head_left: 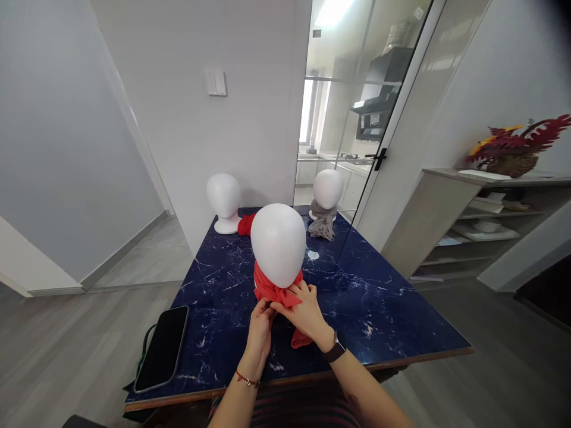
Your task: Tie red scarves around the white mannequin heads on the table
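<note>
A white foam mannequin head (279, 241) stands upright on the dark blue table in front of me. Around its neck is wrapped a coral-red scarf (272, 290), with a loose end hanging down onto the table below my right wrist. My left hand (260, 327) is closed at the lower front of the scarf, fingertips pinching the cloth. Across the front of the neck lies my right hand (306, 309), its fingers bent over the scarf and its thumb meeting the left fingertips. The exact spot they grip is partly hidden by the hands.
A second white mannequin head (223, 199) stands at the back left, beside a bundle of red cloth (246, 224). At the back right, another head (328, 189) wears a grey scarf (322, 223). A black-screened phone (162, 349) lies at the table's left edge.
</note>
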A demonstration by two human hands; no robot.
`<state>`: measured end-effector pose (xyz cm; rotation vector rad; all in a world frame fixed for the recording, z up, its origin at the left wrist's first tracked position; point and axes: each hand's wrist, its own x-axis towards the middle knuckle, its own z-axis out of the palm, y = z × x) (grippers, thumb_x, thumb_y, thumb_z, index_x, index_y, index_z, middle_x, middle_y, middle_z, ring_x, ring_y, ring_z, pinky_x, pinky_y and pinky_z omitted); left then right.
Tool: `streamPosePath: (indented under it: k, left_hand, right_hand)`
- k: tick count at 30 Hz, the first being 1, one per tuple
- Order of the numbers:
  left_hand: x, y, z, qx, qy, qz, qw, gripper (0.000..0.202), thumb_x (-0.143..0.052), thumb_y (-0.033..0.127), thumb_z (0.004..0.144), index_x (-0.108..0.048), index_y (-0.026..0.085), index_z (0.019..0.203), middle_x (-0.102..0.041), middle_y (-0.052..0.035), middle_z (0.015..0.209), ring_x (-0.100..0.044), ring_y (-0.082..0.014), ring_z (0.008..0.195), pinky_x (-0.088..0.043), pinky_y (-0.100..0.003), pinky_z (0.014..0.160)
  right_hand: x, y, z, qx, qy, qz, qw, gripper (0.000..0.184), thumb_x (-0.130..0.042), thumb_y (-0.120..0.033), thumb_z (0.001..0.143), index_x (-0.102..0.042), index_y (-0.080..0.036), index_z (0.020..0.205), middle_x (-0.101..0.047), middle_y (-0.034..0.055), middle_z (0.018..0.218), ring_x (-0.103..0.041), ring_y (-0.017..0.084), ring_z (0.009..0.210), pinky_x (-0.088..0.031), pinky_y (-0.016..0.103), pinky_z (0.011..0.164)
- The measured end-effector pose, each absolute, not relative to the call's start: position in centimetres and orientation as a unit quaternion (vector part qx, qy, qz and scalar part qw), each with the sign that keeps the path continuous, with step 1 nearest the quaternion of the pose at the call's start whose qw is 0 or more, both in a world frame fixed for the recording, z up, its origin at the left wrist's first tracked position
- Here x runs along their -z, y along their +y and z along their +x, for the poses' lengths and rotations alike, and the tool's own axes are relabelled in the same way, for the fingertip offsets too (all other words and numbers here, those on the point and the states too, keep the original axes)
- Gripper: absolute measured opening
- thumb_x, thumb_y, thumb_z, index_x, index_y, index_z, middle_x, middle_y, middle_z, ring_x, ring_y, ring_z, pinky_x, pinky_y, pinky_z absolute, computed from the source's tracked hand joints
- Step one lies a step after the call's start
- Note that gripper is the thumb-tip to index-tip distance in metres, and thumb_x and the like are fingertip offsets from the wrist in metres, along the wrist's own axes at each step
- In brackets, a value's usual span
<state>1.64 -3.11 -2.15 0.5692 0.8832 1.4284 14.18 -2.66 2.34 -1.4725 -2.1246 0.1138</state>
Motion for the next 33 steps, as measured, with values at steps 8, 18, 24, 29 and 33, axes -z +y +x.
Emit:
streamPosePath:
  k: [8, 18, 24, 29, 33]
  left_hand:
    - [2.1, -2.9, 1.7, -0.618, 0.362, 0.244, 0.654, 0.033, -0.074, 0.017, 0.058, -0.069, 0.017, 0.091, -0.070, -0.0062, 0.097, -0.062, -0.0151, 0.080, -0.045, -0.026, 0.072]
    - [1.7, -3.4, 1.8, -0.584, 0.478, 0.322, 0.572, 0.034, -0.081, 0.028, 0.053, -0.065, 0.014, 0.079, -0.062, 0.0002, 0.064, -0.051, -0.0098, 0.055, -0.034, -0.020, 0.051]
    - [1.1, -4.0, 1.5, -0.565, 0.513, 0.422, 0.489, 0.026, -0.078, 0.036, 0.060, -0.063, 0.015, 0.055, -0.053, 0.0010, 0.058, -0.042, -0.0103, 0.056, -0.033, -0.022, 0.054]
    - [0.6, -4.6, 1.9, -0.593, 0.437, 0.357, 0.574, 0.032, -0.075, 0.034, 0.063, -0.053, 0.016, 0.050, -0.050, 0.0021, 0.062, -0.045, -0.0113, 0.064, -0.040, -0.024, 0.068]
    - [1.1, -4.6, 2.2, -0.585, 0.437, 0.328, 0.599, 0.030, -0.079, 0.034, 0.059, -0.055, 0.015, 0.055, -0.051, 0.0024, 0.060, -0.045, -0.0106, 0.062, -0.038, -0.023, 0.066]
  right_hand:
    - [-2.4, -1.0, 15.1, -0.074, -0.843, -0.510, 0.156, 0.047, -0.060, -0.065, 0.072, -0.068, -0.021, 0.086, -0.069, 0.0079, 0.091, -0.046, 0.029, 0.100, -0.027, 0.040, 0.084]
    - [-0.6, -0.8, 15.7, -0.048, -0.806, -0.536, 0.246, 0.031, -0.059, -0.011, 0.073, -0.059, -0.020, 0.103, -0.065, 0.0077, 0.102, -0.050, 0.026, 0.099, -0.036, 0.043, 0.090]
    - [1.0, -1.2, 16.0, -0.068, -0.772, -0.545, 0.320, 0.038, -0.049, -0.002, 0.073, -0.055, -0.018, 0.107, -0.061, 0.0081, 0.105, -0.049, 0.024, 0.102, -0.044, 0.039, 0.086]
    - [2.1, -1.4, 16.1, -0.068, -0.770, -0.531, 0.347, 0.042, -0.042, 0.002, 0.074, -0.054, -0.016, 0.110, -0.059, 0.0095, 0.108, -0.048, 0.024, 0.105, -0.045, 0.039, 0.087]
    - [2.3, -1.5, 15.9, -0.045, -0.765, -0.543, 0.344, 0.038, -0.041, 0.002, 0.075, -0.058, -0.020, 0.101, -0.060, 0.0088, 0.105, -0.049, 0.025, 0.103, -0.046, 0.039, 0.084]
